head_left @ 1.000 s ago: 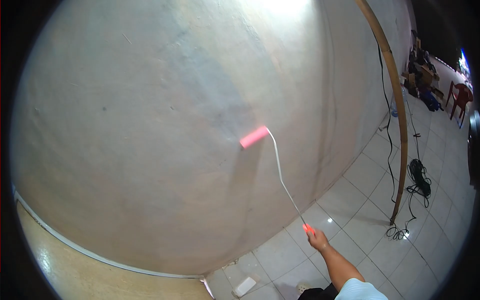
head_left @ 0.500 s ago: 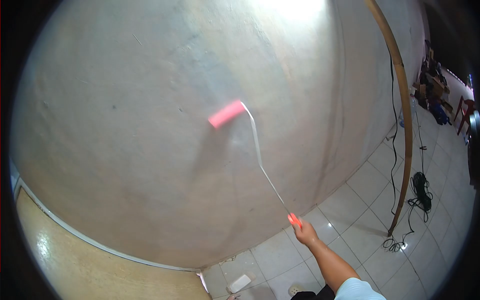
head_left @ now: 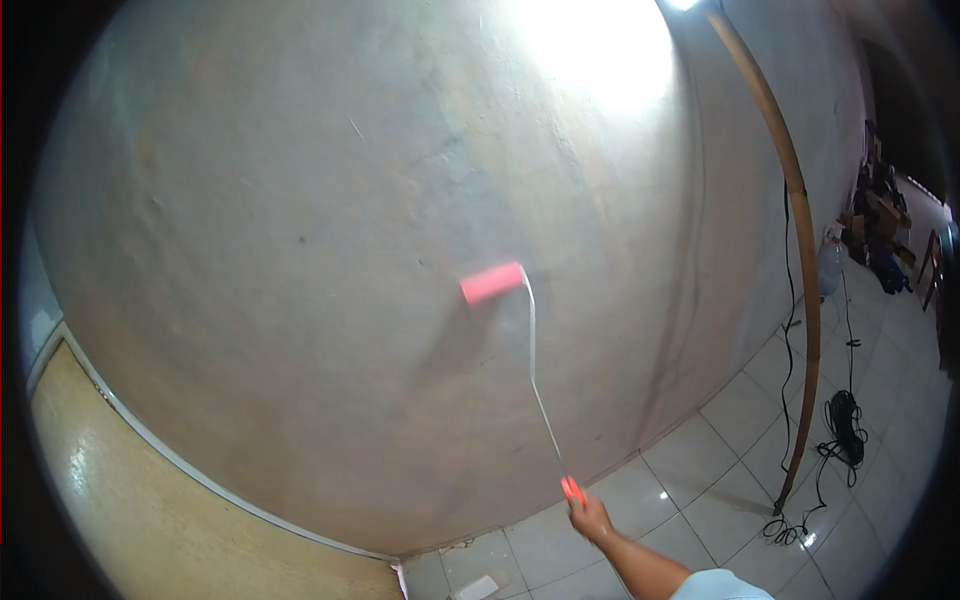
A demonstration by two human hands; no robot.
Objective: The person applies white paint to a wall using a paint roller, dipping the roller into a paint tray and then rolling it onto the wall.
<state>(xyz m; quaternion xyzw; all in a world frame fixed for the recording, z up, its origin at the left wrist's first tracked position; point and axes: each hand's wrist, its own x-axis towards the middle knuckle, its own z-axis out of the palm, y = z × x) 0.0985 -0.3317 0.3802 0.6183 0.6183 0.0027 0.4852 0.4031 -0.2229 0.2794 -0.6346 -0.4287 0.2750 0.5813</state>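
Observation:
My right hand (head_left: 591, 518) is closed around the orange handle of a paint roller (head_left: 491, 284). From the handle a long, bent, pale metal rod runs up to the pink roller sleeve. That sleeve lies slightly tilted over the mottled grey wall (head_left: 330, 330), casting a shadow below and to its left. My forearm enters from the lower right, ending in a light blue sleeve (head_left: 722, 585). My left hand is out of sight.
A curved wooden pole (head_left: 805, 270) stands on the right, a bright lamp (head_left: 684, 4) near its top. Coiled black cable (head_left: 845, 425) lies on the tiled floor (head_left: 735, 420). A yellowish panel (head_left: 190, 490) fills the lower left. One white block-like object (head_left: 476, 588) rests on the floor.
My view has tilted up and left, bringing the lamp in at the top. Against the wall's marks, the roller has shifted slightly down and left; my right hand keeps its hold.

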